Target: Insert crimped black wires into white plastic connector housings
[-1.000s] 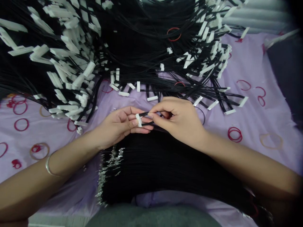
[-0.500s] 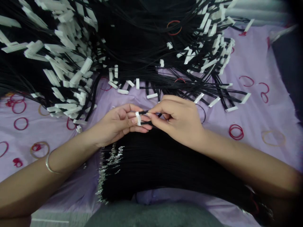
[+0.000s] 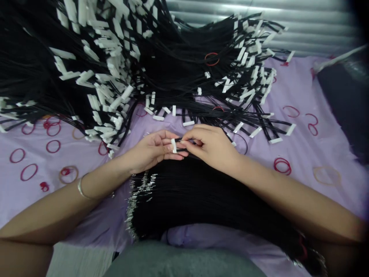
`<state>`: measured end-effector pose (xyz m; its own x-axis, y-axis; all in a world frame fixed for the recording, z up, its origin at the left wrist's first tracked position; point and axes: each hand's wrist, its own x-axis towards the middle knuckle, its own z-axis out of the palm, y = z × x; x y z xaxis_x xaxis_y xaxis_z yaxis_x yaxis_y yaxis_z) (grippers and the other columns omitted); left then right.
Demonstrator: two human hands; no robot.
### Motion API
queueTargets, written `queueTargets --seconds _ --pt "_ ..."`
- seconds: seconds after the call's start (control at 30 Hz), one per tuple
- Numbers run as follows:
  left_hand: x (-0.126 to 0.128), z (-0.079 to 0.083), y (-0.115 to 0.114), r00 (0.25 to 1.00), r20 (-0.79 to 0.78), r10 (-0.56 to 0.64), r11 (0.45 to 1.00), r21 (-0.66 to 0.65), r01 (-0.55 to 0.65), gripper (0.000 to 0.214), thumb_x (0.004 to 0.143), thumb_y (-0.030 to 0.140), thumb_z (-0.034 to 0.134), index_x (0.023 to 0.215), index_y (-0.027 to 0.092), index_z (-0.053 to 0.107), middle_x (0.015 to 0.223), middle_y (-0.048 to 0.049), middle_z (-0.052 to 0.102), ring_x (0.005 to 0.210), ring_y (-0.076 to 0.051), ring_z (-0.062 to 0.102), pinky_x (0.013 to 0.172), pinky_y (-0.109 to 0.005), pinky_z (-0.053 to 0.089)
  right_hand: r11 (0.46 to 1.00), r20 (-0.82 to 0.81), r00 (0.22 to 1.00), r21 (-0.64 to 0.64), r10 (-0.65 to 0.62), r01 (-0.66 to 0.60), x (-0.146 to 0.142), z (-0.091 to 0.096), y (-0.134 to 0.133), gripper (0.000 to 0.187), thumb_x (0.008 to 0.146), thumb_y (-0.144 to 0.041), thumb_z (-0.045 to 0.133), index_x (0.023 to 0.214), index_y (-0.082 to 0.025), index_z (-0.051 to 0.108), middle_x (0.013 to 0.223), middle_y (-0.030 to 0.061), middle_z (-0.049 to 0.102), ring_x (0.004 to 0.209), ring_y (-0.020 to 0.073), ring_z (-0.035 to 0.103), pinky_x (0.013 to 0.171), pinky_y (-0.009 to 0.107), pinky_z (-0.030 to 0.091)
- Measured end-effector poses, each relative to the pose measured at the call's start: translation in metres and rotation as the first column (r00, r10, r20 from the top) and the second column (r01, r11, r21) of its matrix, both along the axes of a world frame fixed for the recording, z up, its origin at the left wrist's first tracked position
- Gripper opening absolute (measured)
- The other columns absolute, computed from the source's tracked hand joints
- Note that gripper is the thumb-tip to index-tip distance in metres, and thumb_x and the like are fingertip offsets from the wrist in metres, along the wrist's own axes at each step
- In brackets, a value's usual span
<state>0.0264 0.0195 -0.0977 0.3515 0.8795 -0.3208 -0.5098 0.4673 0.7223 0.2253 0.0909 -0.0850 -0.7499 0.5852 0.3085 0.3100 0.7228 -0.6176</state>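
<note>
Between the thumb and fingers of my left hand (image 3: pixel 157 150) is a white plastic connector (image 3: pixel 173 146), held with its long side across the fingers. Black wires (image 3: pixel 180 150) run out of its right side. My right hand (image 3: pixel 211 146) pinches one of these wires between thumb and forefinger, just right of the connector. The wire's end is too small to make out. Below both hands lies a thick bundle of loose black wires (image 3: pixel 201 196) with shiny metal terminals (image 3: pixel 133 207) at its left end.
Heaps of black cables with white connectors (image 3: pixel 109 88) cover the back and left. Red rubber bands (image 3: pixel 282 166) and a tan rubber band (image 3: pixel 327 175) lie scattered on the purple cloth (image 3: pixel 302 88). A dark panel (image 3: pixel 343 100) stands at the right, and a ribbed silvery surface (image 3: pixel 317 27) behind.
The camera view has tilted up, showing more of the back. Both hands keep nearly the same hold on the connector and wire.
</note>
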Motion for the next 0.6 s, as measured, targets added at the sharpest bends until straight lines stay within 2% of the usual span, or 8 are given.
queueTargets --seconds 0.13,0.23,0.33,0.4,0.47,0.6 --pt "-0.002 0.001 -0.004 0.999 0.010 0.031 0.999 0.008 -0.031 0.019 0.085 0.013 0.077 0.101 0.015 0.066 0.095 -0.0074 0.081 0.092 -0.021 0.078 0.079 -0.025 0.063 0.998 0.058 0.997 0.032 0.054 -0.056 0.004 0.009 -0.005 0.024 0.097 -0.029 0.053 0.100 -0.013 0.071 0.085 0.0047 0.063 0.069 0.0126 0.056 0.065 0.025 0.045" --pt "-0.002 -0.002 -0.006 0.999 0.002 0.050 0.998 0.036 -0.050 0.023 0.081 0.013 0.081 0.098 0.015 0.066 0.095 -0.0084 0.080 0.091 -0.022 0.078 0.077 -0.025 0.062 0.979 0.086 0.994 0.185 0.070 -0.085 0.009 0.023 -0.002 0.031 0.099 -0.031 0.050 0.110 -0.008 0.068 0.106 0.0148 0.063 0.092 0.0209 0.062 0.080 0.033 0.051" --pt "-0.001 -0.006 -0.007 0.997 -0.045 0.058 0.993 0.103 -0.053 0.023 0.079 0.010 0.080 0.097 0.015 0.067 0.102 -0.0118 0.080 0.093 -0.025 0.077 0.080 -0.029 0.062 0.915 0.140 0.985 0.376 0.097 -0.143 0.019 0.044 0.004 0.029 0.096 -0.028 0.053 0.110 -0.008 0.068 0.112 0.0173 0.061 0.105 0.0257 0.059 0.093 0.040 0.050" --pt "-0.001 -0.005 -0.006 0.994 -0.085 0.073 0.987 0.151 -0.060 0.021 0.080 0.007 0.077 0.098 0.014 0.068 0.105 -0.0133 0.079 0.095 -0.025 0.077 0.085 -0.032 0.061 0.863 0.217 0.969 0.461 0.118 -0.208 0.030 0.060 0.001 0.027 0.095 -0.030 0.053 0.108 -0.011 0.068 0.108 0.0155 0.063 0.102 0.0265 0.060 0.093 0.042 0.050" --pt "-0.001 -0.003 -0.003 0.989 -0.112 0.100 0.981 0.177 -0.079 0.018 0.081 0.003 0.073 0.096 0.013 0.069 0.102 -0.0134 0.079 0.095 -0.024 0.077 0.087 -0.031 0.060 0.849 0.267 0.957 0.473 0.117 -0.236 0.045 0.074 -0.011 0.027 0.096 -0.031 0.052 0.106 -0.012 0.068 0.103 0.0137 0.064 0.097 0.0262 0.062 0.088 0.043 0.051" --pt "0.002 0.004 0.003 0.981 -0.129 0.147 0.979 0.157 -0.126 0.013 0.083 0.001 0.069 0.091 0.011 0.070 0.093 -0.0131 0.079 0.088 -0.022 0.078 0.087 -0.030 0.059 0.889 0.296 0.952 0.410 0.083 -0.205 0.078 0.086 -0.047 0.024 0.095 -0.030 0.052 0.103 -0.014 0.069 0.101 0.0125 0.068 0.093 0.0249 0.064 0.083 0.040 0.053"
